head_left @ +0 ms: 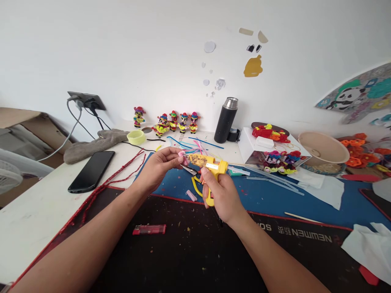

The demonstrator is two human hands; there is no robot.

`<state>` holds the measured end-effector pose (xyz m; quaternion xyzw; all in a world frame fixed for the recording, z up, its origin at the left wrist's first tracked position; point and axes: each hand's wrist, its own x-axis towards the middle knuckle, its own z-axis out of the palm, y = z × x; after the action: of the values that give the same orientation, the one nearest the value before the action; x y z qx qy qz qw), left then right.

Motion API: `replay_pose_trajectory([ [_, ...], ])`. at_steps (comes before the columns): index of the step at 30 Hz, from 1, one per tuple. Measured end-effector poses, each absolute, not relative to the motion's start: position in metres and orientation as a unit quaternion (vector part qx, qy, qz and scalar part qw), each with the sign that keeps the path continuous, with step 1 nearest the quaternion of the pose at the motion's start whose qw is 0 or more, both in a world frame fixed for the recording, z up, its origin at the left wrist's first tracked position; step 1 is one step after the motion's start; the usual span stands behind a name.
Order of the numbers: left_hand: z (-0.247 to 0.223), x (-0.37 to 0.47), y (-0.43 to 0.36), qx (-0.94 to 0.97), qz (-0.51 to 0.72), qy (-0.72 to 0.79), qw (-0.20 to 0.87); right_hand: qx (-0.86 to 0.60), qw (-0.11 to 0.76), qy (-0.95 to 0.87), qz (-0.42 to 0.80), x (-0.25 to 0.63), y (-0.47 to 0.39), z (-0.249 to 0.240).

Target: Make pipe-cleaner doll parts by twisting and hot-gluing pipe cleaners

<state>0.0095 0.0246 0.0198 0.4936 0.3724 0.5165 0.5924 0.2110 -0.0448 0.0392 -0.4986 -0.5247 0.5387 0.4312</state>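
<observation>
In my right hand (221, 195) is a yellow hot glue gun (210, 163), gripped by its handle with the nozzle pointing left. My left hand (163, 165) pinches a small pink fuzzy piece (183, 156), which looks like pipe cleaner, right at the nozzle tip. Whether the tip touches it I cannot tell. Below the glue gun lie pliers with yellow handles (196, 186), partly hidden by my right hand. A short pale pink piece (191, 195) rests on the blue mat beside them.
Pink and blue pipe cleaners (198, 144) lie behind my hands. A black thermos (226, 120) and several small figures (163, 124) stand near the wall. At left are a phone (91, 171) and red strands (100, 189); a red lighter (149, 229) lies in front, glue sticks (275, 181) at right.
</observation>
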Motion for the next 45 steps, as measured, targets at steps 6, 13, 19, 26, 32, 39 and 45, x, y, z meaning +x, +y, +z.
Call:
replay_pose_trajectory([
  [6,0.0213,0.0095,0.0232,0.499,0.514,0.372,0.591,-0.504,0.437,-0.526,0.528,0.2113,-0.0444,0.0392],
  [13,0.0203,0.01,0.0238,0.5,0.517,0.372,0.587,-0.51,0.433,-0.523,0.528,0.212,-0.0435,0.0394],
  [19,0.0196,0.0097,0.0236,0.494,0.52,0.37,0.59,-0.507,0.431,-0.524,0.532,0.2117,-0.0439,0.0394],
  [26,0.0208,0.0105,0.0234,0.488,0.528,0.372,0.587,-0.501,0.429,-0.524,0.539,0.2107,-0.0455,0.0412],
  [32,0.0221,0.0111,0.0234,0.485,0.53,0.375,0.586,-0.5,0.43,-0.52,0.543,0.21,-0.0458,0.0402],
  [39,0.0226,0.0112,0.0227,0.491,0.527,0.376,0.583,-0.512,0.422,-0.526,0.532,0.2114,-0.0444,0.0419],
  [45,0.0233,0.0109,0.0223,0.497,0.52,0.37,0.588,-0.512,0.431,-0.521,0.53,0.2119,-0.0442,0.0408],
])
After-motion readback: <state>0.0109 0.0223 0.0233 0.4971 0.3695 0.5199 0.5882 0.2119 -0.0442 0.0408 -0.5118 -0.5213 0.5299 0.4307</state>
